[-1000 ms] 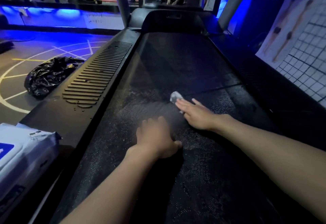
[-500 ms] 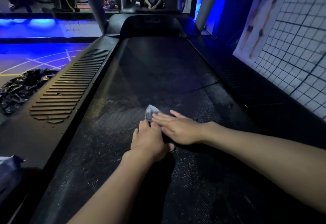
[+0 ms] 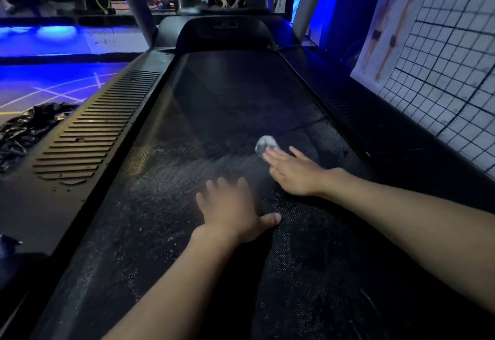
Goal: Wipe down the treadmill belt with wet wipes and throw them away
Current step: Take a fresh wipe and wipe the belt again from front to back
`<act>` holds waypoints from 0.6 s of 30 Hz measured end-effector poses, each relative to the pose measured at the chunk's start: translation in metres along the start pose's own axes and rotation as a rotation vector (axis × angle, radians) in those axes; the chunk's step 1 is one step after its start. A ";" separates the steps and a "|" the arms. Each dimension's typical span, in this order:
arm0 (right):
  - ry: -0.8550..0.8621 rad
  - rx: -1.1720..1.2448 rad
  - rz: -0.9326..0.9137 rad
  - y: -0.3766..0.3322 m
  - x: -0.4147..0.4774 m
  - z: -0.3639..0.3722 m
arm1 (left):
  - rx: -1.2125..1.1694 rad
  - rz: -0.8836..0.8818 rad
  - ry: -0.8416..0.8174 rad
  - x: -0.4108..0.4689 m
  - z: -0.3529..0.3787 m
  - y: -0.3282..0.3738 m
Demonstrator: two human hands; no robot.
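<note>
The wiping step was in hand. The right hand (image 3: 292, 172) lay flat on the treadmill belt (image 3: 241, 93), fingers straight, pressing a crumpled wet wipe (image 3: 265, 143) under the fingertips. Only the far end of the wipe showed beyond them. It sat right of the belt's centre line, about midway along its length.

The left hand (image 3: 233, 211) rested palm down on the belt nearer the person, fingers straight and spread, thumb out to the side, holding nothing. It looked like a prop for the body's weight.

The belt around both hands looked streaked and damp, while the far part near the motor cover (image 3: 222, 34) showed no streaks, so I judged the job roughly half done.

The next move probably called for firm, flat strokes across the width, working toward the far end without letting the wipe slip out from under the fingers. A crumpled black bag (image 3: 29, 125) lay on the floor left of the ribbed side rail (image 3: 88, 136), well apart from the wipe, and seemed the likely place to throw it.
</note>
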State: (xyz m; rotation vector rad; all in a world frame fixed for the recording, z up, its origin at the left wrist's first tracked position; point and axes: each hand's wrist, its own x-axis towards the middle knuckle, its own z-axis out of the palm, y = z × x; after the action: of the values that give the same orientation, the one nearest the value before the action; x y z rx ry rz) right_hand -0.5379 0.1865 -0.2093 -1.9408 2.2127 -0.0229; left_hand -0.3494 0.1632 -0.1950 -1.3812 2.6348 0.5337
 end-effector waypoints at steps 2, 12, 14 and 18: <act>-0.025 -0.011 -0.153 -0.005 -0.019 0.009 | 0.008 0.029 -0.002 0.003 0.000 0.003; -0.071 -0.065 -0.082 0.024 -0.046 0.003 | 0.000 0.199 -0.048 0.013 0.004 0.028; -0.080 -0.122 0.047 0.049 -0.045 -0.005 | 0.020 0.198 -0.055 0.008 0.006 0.032; -0.090 -0.183 0.293 0.064 -0.047 -0.007 | 0.058 0.192 -0.064 0.003 0.009 0.035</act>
State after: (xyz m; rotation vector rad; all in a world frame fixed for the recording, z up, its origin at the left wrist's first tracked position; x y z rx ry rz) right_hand -0.5964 0.2407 -0.2056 -1.6412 2.4885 0.3132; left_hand -0.3798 0.1821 -0.1952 -1.0840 2.7232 0.5081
